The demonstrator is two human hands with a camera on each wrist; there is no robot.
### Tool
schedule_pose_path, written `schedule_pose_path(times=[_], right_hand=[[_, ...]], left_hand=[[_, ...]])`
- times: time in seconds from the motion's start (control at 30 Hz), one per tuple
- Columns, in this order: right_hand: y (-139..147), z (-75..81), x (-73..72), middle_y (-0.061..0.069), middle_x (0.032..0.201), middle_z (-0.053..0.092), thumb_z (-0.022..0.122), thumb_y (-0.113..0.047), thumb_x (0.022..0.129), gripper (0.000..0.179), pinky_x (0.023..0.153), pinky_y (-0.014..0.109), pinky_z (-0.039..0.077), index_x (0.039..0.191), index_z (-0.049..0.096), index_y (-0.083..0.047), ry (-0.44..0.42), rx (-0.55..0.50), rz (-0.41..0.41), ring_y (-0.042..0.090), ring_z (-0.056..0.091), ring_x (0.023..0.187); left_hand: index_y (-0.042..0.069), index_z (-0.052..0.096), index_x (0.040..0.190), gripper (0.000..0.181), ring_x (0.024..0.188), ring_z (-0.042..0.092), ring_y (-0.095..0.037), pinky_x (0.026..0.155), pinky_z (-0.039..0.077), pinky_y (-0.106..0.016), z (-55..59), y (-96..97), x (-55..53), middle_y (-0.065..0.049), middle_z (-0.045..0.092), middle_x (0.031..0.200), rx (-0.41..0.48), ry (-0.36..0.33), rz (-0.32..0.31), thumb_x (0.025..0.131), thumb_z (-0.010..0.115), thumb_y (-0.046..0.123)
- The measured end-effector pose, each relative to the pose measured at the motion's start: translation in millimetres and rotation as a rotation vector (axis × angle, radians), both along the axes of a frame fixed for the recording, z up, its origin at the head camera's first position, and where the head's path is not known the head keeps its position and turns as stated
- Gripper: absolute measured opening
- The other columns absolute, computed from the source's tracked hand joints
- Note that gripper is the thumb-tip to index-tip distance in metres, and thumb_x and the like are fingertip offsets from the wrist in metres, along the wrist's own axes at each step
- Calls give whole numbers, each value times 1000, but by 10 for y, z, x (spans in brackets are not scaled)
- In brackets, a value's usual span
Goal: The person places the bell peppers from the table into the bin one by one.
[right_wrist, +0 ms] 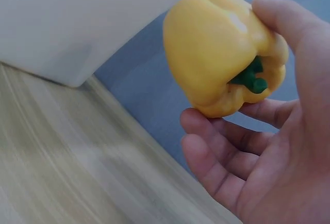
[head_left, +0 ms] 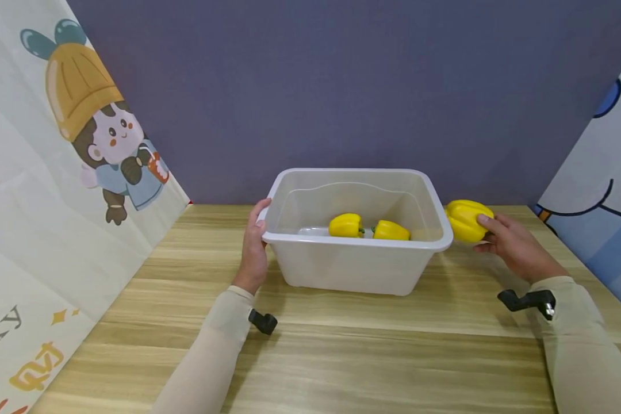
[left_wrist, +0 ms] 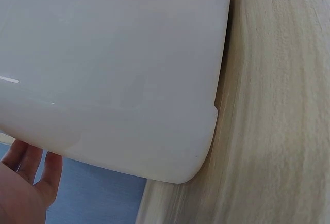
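Observation:
A white plastic bin (head_left: 352, 267) stands on the table, with two yellow bell peppers (head_left: 345, 225) lying inside it. At the bin's left end, my left hand (head_left: 253, 247) grips the rim; the left wrist view shows its fingers (left_wrist: 50, 175) at the bin's edge. Just beyond the right rim, my right hand (head_left: 517, 244) holds a third yellow bell pepper (right_wrist: 216, 53) between thumb and fingers. In the right wrist view, this pepper is raised above the table with its green stem facing the palm.
The wood-grain table (head_left: 341, 356) extends in front of the bin. A blue-grey panel (head_left: 352, 86) rises behind it. White sheets with cartoon prints (head_left: 116, 132) flank both sides, and each sleeve carries a black wrist mount (head_left: 528, 301).

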State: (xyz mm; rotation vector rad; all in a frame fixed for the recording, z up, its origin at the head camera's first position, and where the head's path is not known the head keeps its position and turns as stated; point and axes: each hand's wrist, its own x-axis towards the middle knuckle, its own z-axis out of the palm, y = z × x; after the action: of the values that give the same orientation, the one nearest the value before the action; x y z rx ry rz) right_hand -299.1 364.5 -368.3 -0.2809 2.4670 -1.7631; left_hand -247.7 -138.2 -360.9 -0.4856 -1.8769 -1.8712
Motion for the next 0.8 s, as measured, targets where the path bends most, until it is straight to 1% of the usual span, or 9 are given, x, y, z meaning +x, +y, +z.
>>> schedule_pose_path(times=[0.13,0.23,0.27,0.37,0.6,0.8], right_hand=[[-9,27,16,-7,117,56,42,-40,107,41,80,29,55,138,39,-14,37,-24,32,8,61,96],[-7,53,19,-7,116,58,42,-33,108,27,79,28,55,132,44,-21,61,-54,68,9,62,95],[-7,65,21,-7,116,58,42,-31,108,25,78,28,55,131,45,-22,62,-69,78,9,63,95],[-1,99,31,-6,117,58,42,-29,108,25,79,28,55,132,44,-22,66,-81,98,10,62,95],[-12,150,48,-7,118,55,41,-32,108,27,79,28,55,133,42,-23,95,-3,50,10,62,96],[-15,160,51,-6,117,55,42,-28,108,20,77,26,55,128,43,-26,120,4,53,9,62,94]], left_hand=[[11,40,150,58,107,44,-47,85,40,-33,-16,13,-14,-31,47,123,0,1,14,97,29,35],[11,40,150,59,106,44,-47,84,40,-32,-26,22,-22,-32,47,122,3,6,17,97,30,35],[11,40,150,59,106,44,-47,84,40,-32,-26,25,-22,-32,47,121,3,9,18,97,30,35],[10,40,150,58,106,45,-47,84,40,-31,-21,29,-20,-32,47,121,3,17,19,97,29,34],[10,40,149,59,105,44,-47,84,41,-31,-33,27,-33,-32,47,120,9,17,18,97,30,34],[10,40,149,59,105,44,-47,84,41,-32,-56,22,-51,-32,47,120,10,18,21,97,30,35]])
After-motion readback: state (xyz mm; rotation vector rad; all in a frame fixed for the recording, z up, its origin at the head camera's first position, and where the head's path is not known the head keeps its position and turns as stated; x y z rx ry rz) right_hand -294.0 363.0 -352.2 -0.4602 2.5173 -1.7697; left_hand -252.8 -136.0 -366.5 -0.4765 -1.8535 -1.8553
